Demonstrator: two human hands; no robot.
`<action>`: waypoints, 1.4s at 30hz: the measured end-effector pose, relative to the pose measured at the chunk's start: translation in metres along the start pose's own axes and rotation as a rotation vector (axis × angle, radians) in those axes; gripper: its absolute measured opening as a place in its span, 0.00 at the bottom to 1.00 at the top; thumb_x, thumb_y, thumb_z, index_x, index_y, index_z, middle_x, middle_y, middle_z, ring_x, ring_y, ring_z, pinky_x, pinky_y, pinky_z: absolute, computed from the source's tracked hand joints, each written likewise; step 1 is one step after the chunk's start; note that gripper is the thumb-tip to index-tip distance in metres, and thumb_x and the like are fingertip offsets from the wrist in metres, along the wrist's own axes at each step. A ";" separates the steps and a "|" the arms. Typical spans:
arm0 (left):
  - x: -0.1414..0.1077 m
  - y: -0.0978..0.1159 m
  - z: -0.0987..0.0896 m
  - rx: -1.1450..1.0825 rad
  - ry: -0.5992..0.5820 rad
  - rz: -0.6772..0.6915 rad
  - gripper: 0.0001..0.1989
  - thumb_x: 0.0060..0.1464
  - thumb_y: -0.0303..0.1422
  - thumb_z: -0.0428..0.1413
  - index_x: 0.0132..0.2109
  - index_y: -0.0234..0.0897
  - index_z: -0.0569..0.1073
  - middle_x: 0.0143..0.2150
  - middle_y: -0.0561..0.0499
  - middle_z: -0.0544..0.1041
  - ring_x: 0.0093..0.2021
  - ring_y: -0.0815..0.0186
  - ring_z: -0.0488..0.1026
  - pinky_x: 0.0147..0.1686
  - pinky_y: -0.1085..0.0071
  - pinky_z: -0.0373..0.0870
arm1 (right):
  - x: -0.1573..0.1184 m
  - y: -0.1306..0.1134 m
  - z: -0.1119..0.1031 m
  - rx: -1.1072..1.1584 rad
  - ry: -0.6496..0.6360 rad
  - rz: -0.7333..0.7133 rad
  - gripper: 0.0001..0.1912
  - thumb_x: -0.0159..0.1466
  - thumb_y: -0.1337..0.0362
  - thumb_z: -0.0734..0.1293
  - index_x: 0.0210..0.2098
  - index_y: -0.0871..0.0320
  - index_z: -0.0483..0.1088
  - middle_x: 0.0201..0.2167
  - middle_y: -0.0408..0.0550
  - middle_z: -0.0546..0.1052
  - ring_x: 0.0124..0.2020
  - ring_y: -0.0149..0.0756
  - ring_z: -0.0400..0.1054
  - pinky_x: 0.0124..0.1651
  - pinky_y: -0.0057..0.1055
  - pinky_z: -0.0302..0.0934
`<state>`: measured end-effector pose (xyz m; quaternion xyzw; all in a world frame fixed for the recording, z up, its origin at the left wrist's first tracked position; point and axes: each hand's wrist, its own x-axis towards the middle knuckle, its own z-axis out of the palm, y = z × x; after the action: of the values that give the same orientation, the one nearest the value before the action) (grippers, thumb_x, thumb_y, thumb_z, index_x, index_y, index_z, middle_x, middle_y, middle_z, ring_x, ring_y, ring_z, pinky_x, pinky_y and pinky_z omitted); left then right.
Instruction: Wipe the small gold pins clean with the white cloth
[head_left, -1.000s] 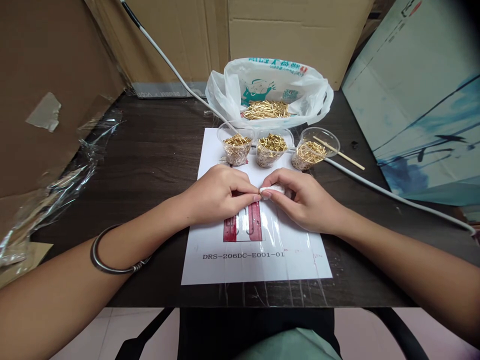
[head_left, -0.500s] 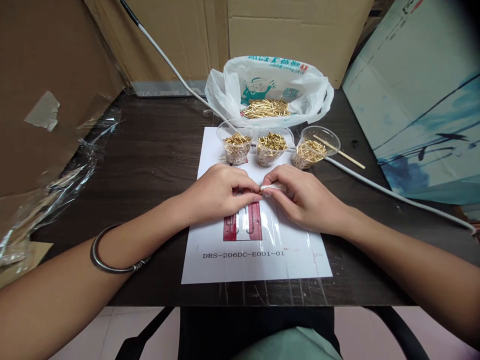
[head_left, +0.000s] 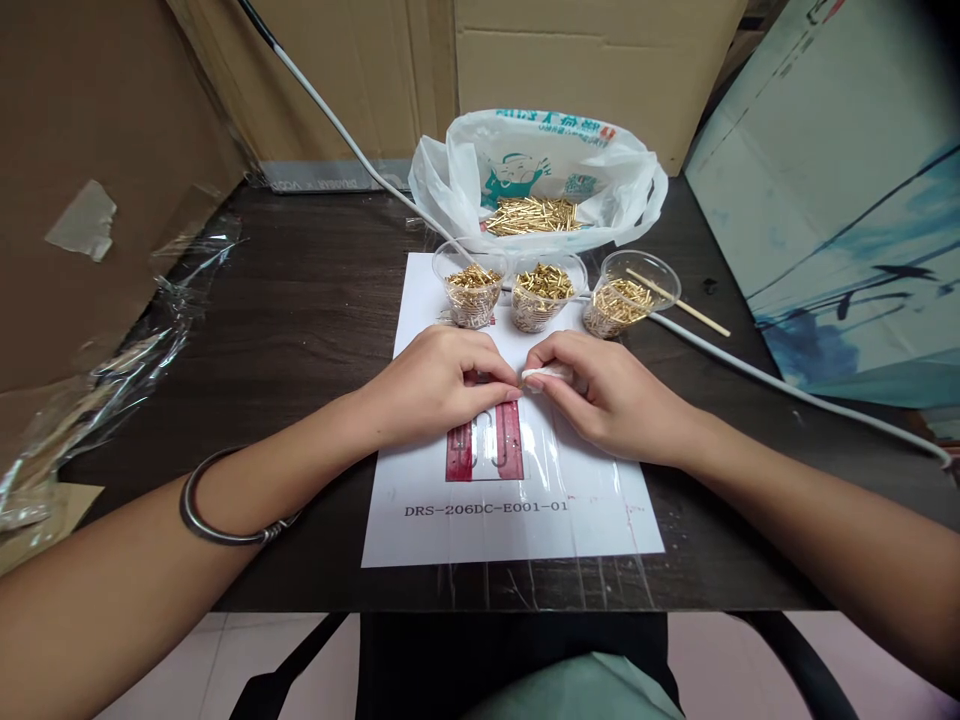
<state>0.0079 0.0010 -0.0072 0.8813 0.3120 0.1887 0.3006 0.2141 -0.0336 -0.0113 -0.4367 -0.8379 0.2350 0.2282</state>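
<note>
My left hand (head_left: 457,385) is closed in a pinch over the printed sheet (head_left: 510,535), its fingertips almost meeting those of my right hand. What it pinches, if anything, is too small to make out. Between the thumb and fingers of my right hand (head_left: 607,395) is a small white wad (head_left: 546,373), soft like tissue. Just beyond my hands stand three clear plastic cups: a left cup (head_left: 472,295), a middle cup (head_left: 540,300) and a right cup (head_left: 616,305), each holding many small gold-coloured metal pieces.
A white plastic bag (head_left: 450,205) behind the cups holds long gold pins (head_left: 532,215). A thin wooden stick (head_left: 701,318) leans out of the right cup. A white cable (head_left: 795,392) crosses the dark desk (head_left: 300,260). Cardboard (head_left: 585,70) stands at the back.
Both hands stay almost in the same place, fingertips together. The view has shifted very slightly; the cups and bag have not moved.
</note>
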 end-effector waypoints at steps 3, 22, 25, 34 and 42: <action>0.000 0.000 0.000 -0.030 -0.005 -0.015 0.07 0.54 0.32 0.58 0.37 0.36 0.80 0.32 0.51 0.78 0.32 0.70 0.72 0.34 0.73 0.65 | 0.000 -0.002 0.001 0.036 -0.004 0.041 0.08 0.64 0.63 0.61 0.37 0.61 0.68 0.34 0.45 0.73 0.33 0.30 0.63 0.36 0.28 0.55; -0.003 0.002 -0.002 -0.091 -0.008 -0.096 0.07 0.53 0.31 0.57 0.36 0.37 0.81 0.32 0.54 0.81 0.32 0.71 0.74 0.32 0.74 0.66 | -0.004 -0.008 0.007 -0.066 0.110 -0.019 0.07 0.63 0.66 0.62 0.35 0.64 0.68 0.30 0.47 0.71 0.29 0.29 0.62 0.33 0.28 0.55; -0.003 0.002 -0.002 -0.085 -0.008 -0.102 0.07 0.53 0.31 0.57 0.36 0.38 0.81 0.32 0.54 0.80 0.31 0.71 0.74 0.31 0.74 0.65 | -0.003 -0.008 0.007 -0.091 0.111 -0.042 0.07 0.63 0.66 0.62 0.34 0.64 0.68 0.29 0.47 0.71 0.29 0.30 0.61 0.33 0.28 0.55; -0.003 0.002 -0.001 -0.056 -0.005 -0.113 0.08 0.52 0.31 0.57 0.36 0.38 0.81 0.30 0.54 0.80 0.29 0.71 0.73 0.30 0.75 0.64 | -0.001 -0.004 0.007 -0.114 0.068 -0.085 0.07 0.63 0.66 0.61 0.36 0.63 0.68 0.31 0.49 0.72 0.32 0.32 0.63 0.36 0.29 0.56; -0.002 0.006 -0.005 -0.084 0.015 -0.182 0.11 0.53 0.29 0.53 0.39 0.37 0.79 0.29 0.55 0.79 0.26 0.73 0.70 0.25 0.76 0.62 | 0.001 -0.005 0.005 -0.129 0.056 -0.090 0.08 0.64 0.65 0.61 0.36 0.63 0.68 0.30 0.48 0.71 0.31 0.31 0.62 0.34 0.29 0.55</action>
<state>0.0067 -0.0020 0.0003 0.8344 0.3850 0.1801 0.3509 0.2079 -0.0362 -0.0120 -0.4190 -0.8633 0.1576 0.2332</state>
